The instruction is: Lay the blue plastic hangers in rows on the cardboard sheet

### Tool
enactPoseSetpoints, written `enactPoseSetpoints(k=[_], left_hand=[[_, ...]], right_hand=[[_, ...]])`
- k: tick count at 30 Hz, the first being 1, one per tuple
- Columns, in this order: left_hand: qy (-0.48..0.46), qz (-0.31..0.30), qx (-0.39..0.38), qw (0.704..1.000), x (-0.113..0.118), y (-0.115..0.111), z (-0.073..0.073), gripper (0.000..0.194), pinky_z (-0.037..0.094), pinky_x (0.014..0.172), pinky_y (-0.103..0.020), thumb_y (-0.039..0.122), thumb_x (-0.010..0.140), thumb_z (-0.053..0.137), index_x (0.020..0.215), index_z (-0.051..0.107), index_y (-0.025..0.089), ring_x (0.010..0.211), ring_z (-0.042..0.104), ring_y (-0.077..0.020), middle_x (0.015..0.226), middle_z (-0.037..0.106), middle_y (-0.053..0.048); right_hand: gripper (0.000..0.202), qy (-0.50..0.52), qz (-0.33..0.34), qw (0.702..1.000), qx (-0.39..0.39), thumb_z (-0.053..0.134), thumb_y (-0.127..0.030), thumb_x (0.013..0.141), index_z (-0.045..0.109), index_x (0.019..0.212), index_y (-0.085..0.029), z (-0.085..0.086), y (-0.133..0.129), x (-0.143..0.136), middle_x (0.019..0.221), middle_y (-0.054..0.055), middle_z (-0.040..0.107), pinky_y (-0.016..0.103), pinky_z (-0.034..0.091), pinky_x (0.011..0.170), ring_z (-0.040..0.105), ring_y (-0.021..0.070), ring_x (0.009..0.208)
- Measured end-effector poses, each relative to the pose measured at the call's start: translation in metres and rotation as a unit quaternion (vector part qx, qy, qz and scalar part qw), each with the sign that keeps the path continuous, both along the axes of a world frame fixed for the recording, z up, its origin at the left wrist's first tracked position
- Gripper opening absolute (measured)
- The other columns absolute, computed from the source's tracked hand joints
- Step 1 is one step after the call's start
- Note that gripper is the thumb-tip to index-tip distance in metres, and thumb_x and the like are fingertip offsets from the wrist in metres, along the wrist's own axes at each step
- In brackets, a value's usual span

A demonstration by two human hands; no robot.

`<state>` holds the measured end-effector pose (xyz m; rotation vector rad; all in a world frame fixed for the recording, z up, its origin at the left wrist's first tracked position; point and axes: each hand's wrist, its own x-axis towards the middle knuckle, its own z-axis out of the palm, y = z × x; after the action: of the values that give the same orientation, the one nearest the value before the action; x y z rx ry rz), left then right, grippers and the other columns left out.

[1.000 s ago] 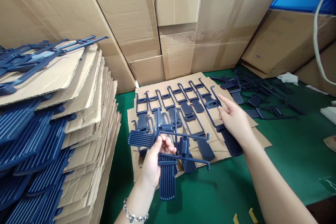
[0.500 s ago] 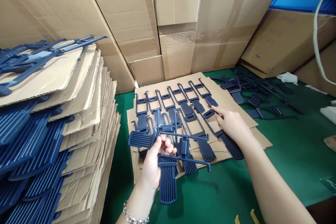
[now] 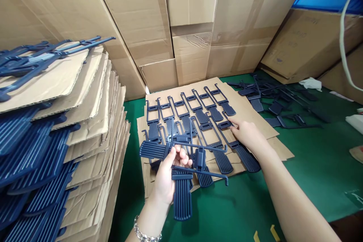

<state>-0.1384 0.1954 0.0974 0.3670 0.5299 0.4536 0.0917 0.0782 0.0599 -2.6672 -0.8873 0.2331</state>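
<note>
Cardboard boxes walled a green worktop [image 3: 312, 166]. On the cardboard sheet [image 3: 255, 111], navy plastic parts [image 3: 181, 111] lay in rows. Near its front edge, the left hand [image 3: 167, 176] clenched a loose bundle of parts [image 3: 183, 166]; those could likely slip. The right hand [image 3: 248, 134], fingers released, pressed one part [image 3: 236, 147] flat and might nudge its neighbours.

Plastic parts [image 3: 198, 111] lie in rows on a cardboard sheet [image 3: 249, 111] on the counter [image 3: 312, 166]. Stacked sheets [image 3: 93, 121] stand left; loose parts [image 3: 283, 102] lie right; cartons [image 3: 193, 26] stand behind.
</note>
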Motion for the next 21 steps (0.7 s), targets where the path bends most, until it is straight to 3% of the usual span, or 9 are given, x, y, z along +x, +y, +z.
enactPoseSetpoints(k=[5, 9, 15, 18, 21], left_hand=[[-0.004, -0.005, -0.003, 1.0, -0.001, 0.0, -0.001, 0.015, 0.047, 0.062, -0.023, 0.021, 0.072, 0.06, 0.076, 0.048, 0.013, 0.056, 0.045, -0.0062, 0.064, 0.045, 0.002], [-0.008, -0.007, -0.009, 1.0, -0.001, -0.001, 0.0, 0.014, 0.046, 0.062, -0.023, 0.02, 0.072, 0.06, 0.075, 0.048, 0.014, 0.056, 0.045, -0.0064, 0.064, 0.044, 0.002], [-0.014, -0.009, -0.009, 1.0, -0.002, 0.0, 0.0, 0.008, 0.045, 0.063, -0.025, 0.019, 0.077, 0.053, 0.074, 0.048, 0.013, 0.056, 0.045, -0.0076, 0.066, 0.045, 0.001], [-0.009, -0.014, -0.013, 1.0, -0.002, 0.0, 0.0, 0.011, 0.044, 0.059, -0.023, 0.022, 0.081, 0.047, 0.075, 0.046, 0.013, 0.055, 0.044, -0.0078, 0.067, 0.045, 0.0], [0.001, -0.04, -0.01, 0.999, -0.002, -0.001, 0.003, 0.022, 0.04, 0.051, -0.02, 0.03, 0.084, 0.04, 0.072, 0.044, 0.013, 0.051, 0.04, -0.0069, 0.063, 0.041, 0.0]], right_hand=[[0.042, -0.038, -0.038, 0.997, -0.05, 0.037, -0.032, 0.08, 0.052, 0.119, -0.031, 0.002, 0.006, -0.003, 0.085, 0.007, 0.06, 0.032, 0.037, 0.06, 0.055, 0.0256, 0.078], [0.042, -0.029, -0.036, 0.999, -0.028, 0.038, -0.031, 0.08, 0.052, 0.119, -0.028, -0.002, 0.01, -0.002, 0.082, 0.008, 0.06, 0.03, 0.037, 0.064, 0.055, 0.0234, 0.08], [0.041, -0.063, -0.026, 0.998, -0.009, 0.037, -0.027, 0.081, 0.052, 0.119, -0.025, 0.0, 0.01, -0.006, 0.097, 0.007, 0.056, 0.029, 0.037, 0.064, 0.053, 0.021, 0.082], [0.039, -0.082, -0.022, 0.993, 0.078, 0.039, -0.027, 0.081, 0.055, 0.116, -0.023, 0.007, 0.01, -0.011, 0.092, 0.006, 0.055, 0.027, 0.038, 0.064, 0.052, 0.0171, 0.077], [0.029, -0.006, 0.021, 0.975, 0.223, 0.046, -0.03, 0.079, 0.061, 0.1, -0.019, 0.014, 0.014, -0.024, 0.076, 0.003, 0.054, 0.024, 0.039, 0.063, 0.049, 0.0115, 0.064]])
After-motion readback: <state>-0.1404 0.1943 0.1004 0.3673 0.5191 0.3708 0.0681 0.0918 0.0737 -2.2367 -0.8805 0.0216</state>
